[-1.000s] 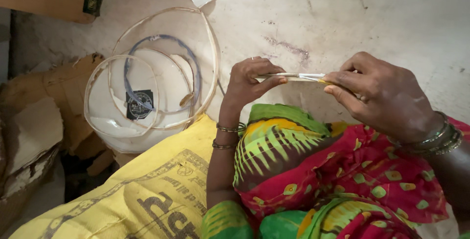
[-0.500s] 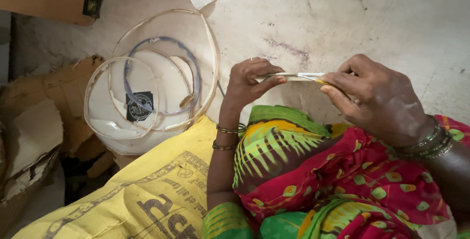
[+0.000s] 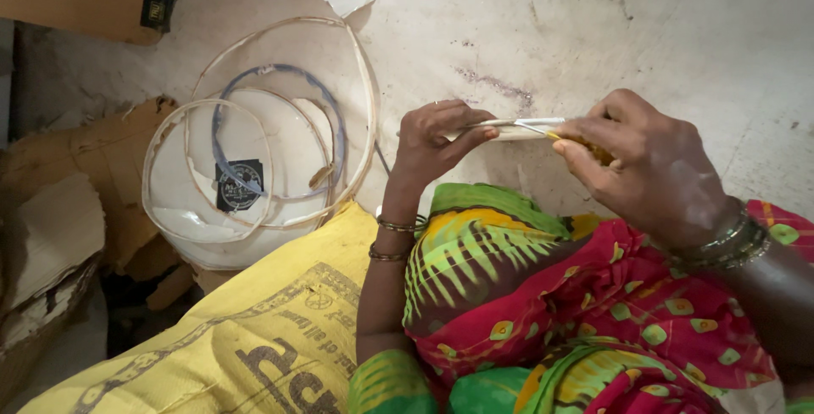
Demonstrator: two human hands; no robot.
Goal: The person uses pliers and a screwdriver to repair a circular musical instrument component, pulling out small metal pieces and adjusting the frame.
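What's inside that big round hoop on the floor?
Inside the big hoop lie a blue-grey ring, a thin pale ring and a black square label, on whitish sheeting. A smaller hoop overlaps its left side. The yellow sack hides its lower edge.

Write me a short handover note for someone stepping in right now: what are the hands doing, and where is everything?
Left hand: pinches one end of a thin pale strip, held level above the lap.
Right hand: grips a yellow-handled blade whose metal lies along the strip's top edge.
Nearby: pale hoops and a bluish ring lie stacked on the floor to the left; a yellow sack lies by the knee.
Done: hoops already lie formed on the floor.
Left: the strip is still straight, not bent into a hoop.
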